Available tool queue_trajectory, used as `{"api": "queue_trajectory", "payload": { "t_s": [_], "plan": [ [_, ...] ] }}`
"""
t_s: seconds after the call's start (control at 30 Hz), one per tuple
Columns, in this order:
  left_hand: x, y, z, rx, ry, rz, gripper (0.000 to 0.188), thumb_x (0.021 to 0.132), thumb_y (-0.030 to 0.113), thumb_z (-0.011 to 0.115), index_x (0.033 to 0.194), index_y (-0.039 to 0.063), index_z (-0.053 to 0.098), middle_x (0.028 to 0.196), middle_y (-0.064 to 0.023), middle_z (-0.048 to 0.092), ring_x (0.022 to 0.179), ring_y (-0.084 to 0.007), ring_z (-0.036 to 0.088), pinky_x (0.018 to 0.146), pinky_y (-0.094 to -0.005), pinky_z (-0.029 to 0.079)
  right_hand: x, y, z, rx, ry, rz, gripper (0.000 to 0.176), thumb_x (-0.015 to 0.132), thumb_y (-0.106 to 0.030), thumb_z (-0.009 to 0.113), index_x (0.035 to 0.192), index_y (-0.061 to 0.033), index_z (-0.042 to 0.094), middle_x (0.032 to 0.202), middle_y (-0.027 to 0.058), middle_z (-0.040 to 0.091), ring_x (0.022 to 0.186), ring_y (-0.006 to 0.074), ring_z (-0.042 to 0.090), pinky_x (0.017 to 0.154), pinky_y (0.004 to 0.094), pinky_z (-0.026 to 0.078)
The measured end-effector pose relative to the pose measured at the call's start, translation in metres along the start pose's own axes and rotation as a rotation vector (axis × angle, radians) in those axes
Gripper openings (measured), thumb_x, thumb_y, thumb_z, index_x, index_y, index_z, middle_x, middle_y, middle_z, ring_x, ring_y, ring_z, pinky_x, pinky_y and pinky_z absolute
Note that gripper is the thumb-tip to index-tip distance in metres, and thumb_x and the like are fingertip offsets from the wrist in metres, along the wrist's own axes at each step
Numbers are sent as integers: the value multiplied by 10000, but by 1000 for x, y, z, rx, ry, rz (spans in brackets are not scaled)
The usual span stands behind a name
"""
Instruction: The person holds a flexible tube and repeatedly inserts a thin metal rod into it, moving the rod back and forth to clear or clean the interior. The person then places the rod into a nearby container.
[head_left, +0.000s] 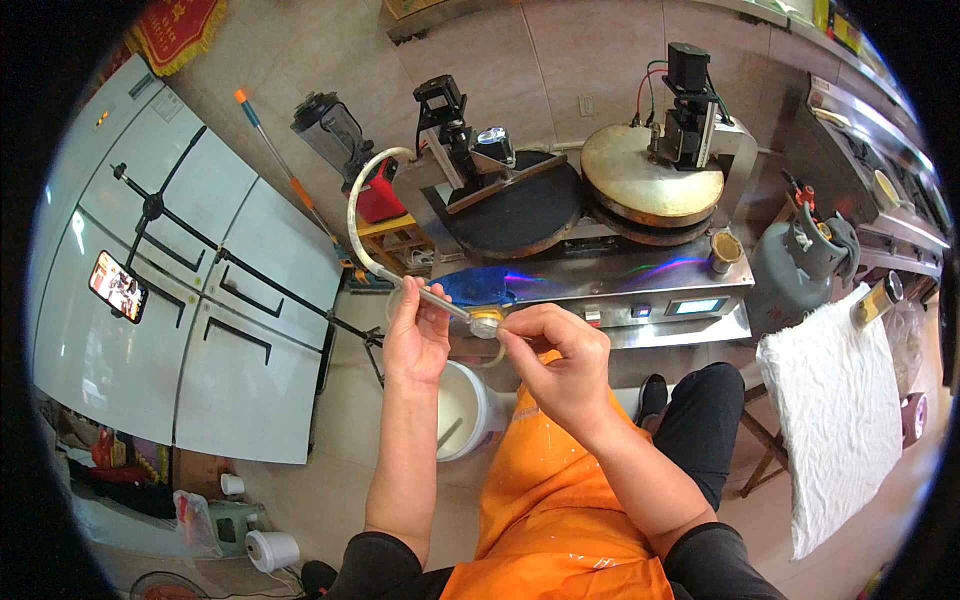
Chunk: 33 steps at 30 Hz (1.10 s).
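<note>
My left hand (418, 330) holds a metal tube (445, 302) between thumb and fingers, palm partly turned up. A pale flexible hose (352, 202) runs from the tube's far end back to the machine. At the tube's near end is a round metal fitting (484, 325). The thumb and forefinger of my right hand (566, 360) pinch at this fitting's right edge; whether something small lies between them is hidden. Below my hands stands a white bucket (491, 412) of cream-coloured liquid, with a utensil handle in it. A blue cloth (471, 286) lies on the machine's front behind the tube.
The steel machine (637, 289) carries a dark round griddle plate (517, 214) and a brass-coloured round plate (652, 176). A gas cylinder (780, 270) stands right, near a white cloth (832, 420) on a stool. On the left, a tripod arm (277, 281) with a phone (118, 286) crosses before the refrigerator (247, 397).
</note>
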<state>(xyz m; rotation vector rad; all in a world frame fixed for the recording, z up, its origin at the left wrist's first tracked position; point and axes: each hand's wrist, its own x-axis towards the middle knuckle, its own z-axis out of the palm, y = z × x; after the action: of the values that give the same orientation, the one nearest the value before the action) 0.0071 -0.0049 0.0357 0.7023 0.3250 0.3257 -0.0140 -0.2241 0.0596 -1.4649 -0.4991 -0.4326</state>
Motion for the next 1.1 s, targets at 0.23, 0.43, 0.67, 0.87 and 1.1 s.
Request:
{"api": "queue_trajectory", "payload": {
  "t_s": [0.23, 0.43, 0.67, 0.87, 1.1],
  "plan": [
    [-2, 3, 2, -27, -31, -7, 192, 981, 234, 758, 1056, 69, 694, 956, -34, 741, 895, -162, 752, 799, -298, 667, 2, -2, 3, -117, -24, -188, 114, 825, 65, 786, 879, 18, 698, 915, 110, 754, 687, 161, 717, 586, 251, 558],
    [-4, 2, 5, -36, -36, 6, 182, 981, 224, 756, 1050, 69, 690, 952, -33, 739, 895, -162, 751, 798, -299, 670, 2, 0, 5, -164, -1, -285, 142, 815, 72, 791, 882, 9, 682, 910, 110, 751, 672, 171, 708, 573, 264, 555],
    [-4, 1, 6, -31, -27, 16, 178, 979, 218, 757, 1040, 66, 688, 950, -36, 729, 896, -164, 748, 797, -299, 671, 1, -2, 5, -159, 4, -293, 154, 805, 77, 796, 871, 6, 676, 899, 113, 749, 669, 174, 702, 564, 269, 548],
    [-4, 1, 7, -38, -36, 23, 171, 979, 209, 758, 1035, 63, 690, 942, -45, 733, 894, -170, 751, 794, -301, 672, 2, -1, 5, -169, 17, -327, 154, 803, 84, 790, 865, 6, 673, 899, 116, 747, 662, 176, 699, 557, 267, 545],
    [-3, 0, 6, -16, -29, 46, 173, 983, 207, 752, 1041, 56, 689, 936, -54, 736, 889, -174, 755, 767, -299, 677, 2, -1, 4, -191, 4, -324, 153, 805, 81, 788, 863, 6, 668, 901, 116, 747, 672, 186, 707, 564, 271, 552]
  ]
}}
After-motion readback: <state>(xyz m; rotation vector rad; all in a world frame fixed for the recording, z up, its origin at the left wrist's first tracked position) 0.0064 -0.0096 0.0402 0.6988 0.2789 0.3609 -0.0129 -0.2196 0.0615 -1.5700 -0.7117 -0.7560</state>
